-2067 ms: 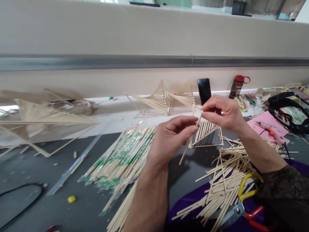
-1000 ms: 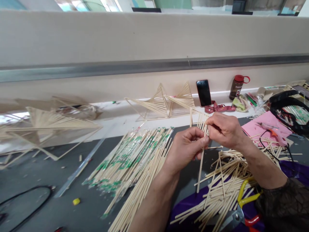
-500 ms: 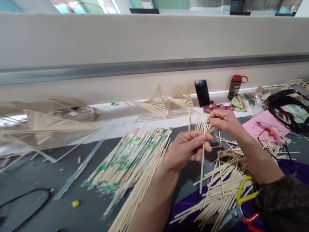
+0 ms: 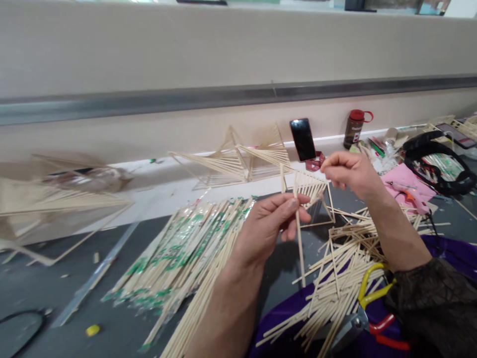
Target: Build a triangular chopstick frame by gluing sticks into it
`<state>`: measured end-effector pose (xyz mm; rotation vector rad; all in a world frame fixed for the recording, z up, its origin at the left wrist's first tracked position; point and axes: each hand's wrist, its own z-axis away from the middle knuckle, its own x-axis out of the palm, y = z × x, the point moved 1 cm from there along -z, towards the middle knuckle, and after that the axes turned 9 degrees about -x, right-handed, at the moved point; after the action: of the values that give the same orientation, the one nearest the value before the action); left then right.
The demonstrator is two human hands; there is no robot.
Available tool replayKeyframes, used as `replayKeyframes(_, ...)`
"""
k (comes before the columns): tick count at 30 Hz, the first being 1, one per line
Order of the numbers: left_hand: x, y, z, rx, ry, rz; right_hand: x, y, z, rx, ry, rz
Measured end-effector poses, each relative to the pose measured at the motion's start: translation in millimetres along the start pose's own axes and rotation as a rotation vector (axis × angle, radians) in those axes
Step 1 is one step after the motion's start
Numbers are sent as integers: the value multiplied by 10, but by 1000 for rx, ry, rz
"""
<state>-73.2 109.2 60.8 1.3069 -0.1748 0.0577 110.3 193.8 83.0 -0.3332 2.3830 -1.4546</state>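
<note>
My left hand (image 4: 266,221) grips a thin wooden stick (image 4: 300,248) between thumb and fingers, with the stick's lower end hanging down. Just beyond it stands a small frame of glued sticks (image 4: 315,191), with a row of slats side by side. Up and to the right, clear of the slats, my right hand (image 4: 352,175) has thumb and forefinger pinched together. Whatever lies in that pinch is too small to make out. Below both hands, a heap of loose sticks (image 4: 335,278) rests on purple cloth (image 4: 276,318).
Yellow-and-red-handled cutters (image 4: 363,318) lie near the right forearm. Packets of wrapped sticks (image 4: 182,248) and a clear ruler (image 4: 95,276) are left. Finished stick models (image 4: 238,159), a phone (image 4: 302,139) and a bottle (image 4: 356,130) stand by the wall. A glue gun (image 4: 410,196) lies on pink paper.
My right hand has drawn away from the stick, up and to the right, opening a gap between the hands. My left hand still holds the stick. The whole view has shifted slightly.
</note>
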Motion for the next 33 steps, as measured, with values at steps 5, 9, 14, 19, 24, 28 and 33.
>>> replayKeyframes(5,-14,48,27,65,45,37,-541,-161,-119,-102,98,429)
replayKeyframes(9,7,98,53,92,57,54,-967,118,-210,30,-86,928)
replayKeyframes(14,-3,147,84,118,114,63,-1429,659,-194,473,-281,1326)
replayKeyframes(19,-12,154,45,118,153,80,-1723,783,-164,638,-275,1408)
replayKeyframes(24,0,152,-16,181,206,142,-1596,559,-143,467,-119,1404)
replayKeyframes(28,-38,177,-32,221,320,213,-1027,268,25,183,-99,863)
replayKeyframes(33,-166,158,-66,218,390,245,-257,36,353,156,-339,227)
